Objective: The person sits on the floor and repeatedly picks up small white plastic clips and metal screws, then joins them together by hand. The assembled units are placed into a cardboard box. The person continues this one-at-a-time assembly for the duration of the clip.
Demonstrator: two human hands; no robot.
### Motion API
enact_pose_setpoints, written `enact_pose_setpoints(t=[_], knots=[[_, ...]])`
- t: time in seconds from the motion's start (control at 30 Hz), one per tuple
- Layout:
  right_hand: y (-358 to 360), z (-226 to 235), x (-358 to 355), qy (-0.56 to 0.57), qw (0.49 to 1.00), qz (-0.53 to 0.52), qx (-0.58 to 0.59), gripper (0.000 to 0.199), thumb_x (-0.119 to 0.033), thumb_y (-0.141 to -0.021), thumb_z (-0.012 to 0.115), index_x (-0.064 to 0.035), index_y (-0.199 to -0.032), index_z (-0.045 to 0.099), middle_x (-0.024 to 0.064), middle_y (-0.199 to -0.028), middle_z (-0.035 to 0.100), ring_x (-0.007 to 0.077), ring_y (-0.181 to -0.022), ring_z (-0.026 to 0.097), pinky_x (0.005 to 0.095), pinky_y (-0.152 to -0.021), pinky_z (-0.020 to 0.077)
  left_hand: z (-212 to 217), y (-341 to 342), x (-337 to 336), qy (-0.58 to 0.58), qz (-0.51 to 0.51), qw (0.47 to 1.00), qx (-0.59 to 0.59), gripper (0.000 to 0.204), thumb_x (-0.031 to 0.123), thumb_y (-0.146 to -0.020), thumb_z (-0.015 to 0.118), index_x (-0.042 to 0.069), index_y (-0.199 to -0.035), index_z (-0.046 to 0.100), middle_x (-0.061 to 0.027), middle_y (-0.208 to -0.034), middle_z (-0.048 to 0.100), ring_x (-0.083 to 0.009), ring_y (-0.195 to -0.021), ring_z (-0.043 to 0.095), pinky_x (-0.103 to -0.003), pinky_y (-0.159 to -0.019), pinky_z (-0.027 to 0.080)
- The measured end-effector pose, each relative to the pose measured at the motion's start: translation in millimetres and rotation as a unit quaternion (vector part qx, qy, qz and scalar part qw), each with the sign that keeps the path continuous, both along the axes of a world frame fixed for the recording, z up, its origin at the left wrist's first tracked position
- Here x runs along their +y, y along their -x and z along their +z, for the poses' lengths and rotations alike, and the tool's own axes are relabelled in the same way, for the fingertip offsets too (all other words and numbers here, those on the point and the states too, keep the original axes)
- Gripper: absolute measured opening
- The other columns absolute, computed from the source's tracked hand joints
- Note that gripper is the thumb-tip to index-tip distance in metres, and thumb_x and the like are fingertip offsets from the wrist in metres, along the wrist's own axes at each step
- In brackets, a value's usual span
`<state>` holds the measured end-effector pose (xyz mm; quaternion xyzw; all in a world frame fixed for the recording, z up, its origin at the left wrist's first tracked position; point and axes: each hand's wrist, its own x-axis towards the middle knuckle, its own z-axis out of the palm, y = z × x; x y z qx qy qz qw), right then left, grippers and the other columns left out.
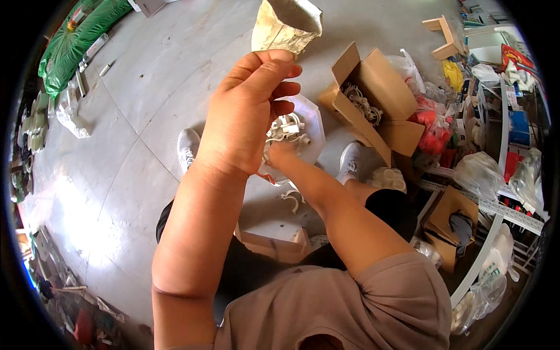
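Observation:
My left hand (251, 99) is raised in front of me with its fingers curled in toward the thumb. Whatever they may hold is hidden. Just beyond the fingertips, a crumpled beige sack (280, 32) stands with its mouth open; I cannot tell whether the hand touches it. Below, my right hand (279, 154) reaches into a white many-sided basin (315, 122) among pale plastic clamps (287, 128). Its fingers are mostly hidden behind my left wrist and the parts. A strip of red-orange (266, 177) shows at the basin's near side.
Right of the basin, an open cardboard box (388, 87) holds more clamps. Loose clamp pieces (291, 199) lie on the floor by a small wooden stool (274, 245). Metal shelving (496, 204) with bags lines the right side; a green sack (76, 46) lies far left.

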<state>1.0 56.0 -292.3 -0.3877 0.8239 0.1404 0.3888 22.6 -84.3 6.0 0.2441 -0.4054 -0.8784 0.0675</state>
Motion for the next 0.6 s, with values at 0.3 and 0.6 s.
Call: enact_pose_setpoints(t=[0.3, 0.6], knots=[[1.6, 9.7, 2.5, 0.010, 0.999, 0.037, 0.003, 0.031, -0.033, -0.068, 0.061, -0.0066, -0.085, 0.065, 0.0109, -0.097, 0.060, 0.0235, -0.085, 0.061, 0.0365, -0.069, 0.0489, -5.7, -5.7, -3.1, 0.004, 0.003, 1.000, 0.002, 0.019, 0.021, -0.085, 0.050, 0.006, -0.097, 0.054, -0.0025, -0.089, 0.057, -0.0108, -0.078, 0.050, -0.023, -0.067, 0.040], [66.1, 172.6, 38.5, 0.274, 0.874, -0.263, -0.304, 0.022, -0.024, -0.074, 0.058, -0.0029, -0.074, 0.060, 0.0014, -0.065, 0.057, 0.0101, -0.062, 0.052, 0.0265, -0.060, 0.0436, 0.3, -1.5, -6.1, 0.001, 0.006, 1.000, 0.006, 0.018, 0.021, -0.083, 0.053, 0.008, -0.095, 0.056, -0.0024, -0.089, 0.057, -0.0106, -0.077, 0.050, -0.024, -0.067, 0.040]])
